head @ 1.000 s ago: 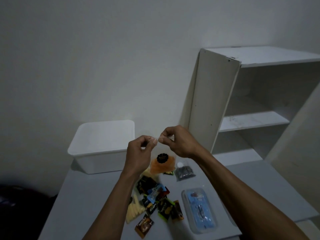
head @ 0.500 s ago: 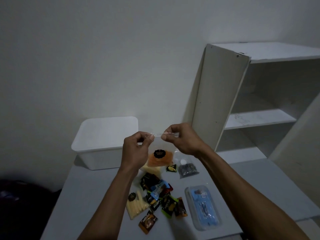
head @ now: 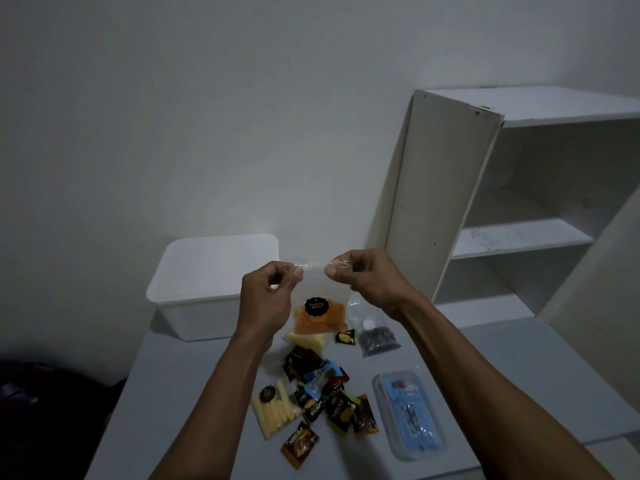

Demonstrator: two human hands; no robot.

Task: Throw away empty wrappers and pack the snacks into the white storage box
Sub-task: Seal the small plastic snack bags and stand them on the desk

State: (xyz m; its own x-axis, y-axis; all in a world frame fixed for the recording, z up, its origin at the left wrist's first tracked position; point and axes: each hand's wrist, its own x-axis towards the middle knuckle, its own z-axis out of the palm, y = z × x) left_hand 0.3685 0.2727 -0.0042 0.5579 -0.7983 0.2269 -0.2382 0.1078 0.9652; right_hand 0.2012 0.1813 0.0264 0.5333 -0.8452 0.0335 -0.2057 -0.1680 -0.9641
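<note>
Storage box (head: 211, 289) sat at the table's (head: 485, 358) far left corner, apparently lidded. I held a clear bag of orange chips (head: 318, 311) above the loose snacks (head: 322, 396), left hand (head: 266, 303) and right hand (head: 367, 278) each pinching a top corner, probably to press the seal closed before packing.

Storage box's (head: 194, 299) near corner behind left wrist; shelf unit (head: 519, 202) cropped at right edge.

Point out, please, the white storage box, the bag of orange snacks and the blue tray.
white storage box (head: 194, 315): head view, front wall.
bag of orange snacks (head: 320, 320): head view, orange contents.
blue tray (head: 410, 415): head view, blue middle.
</note>
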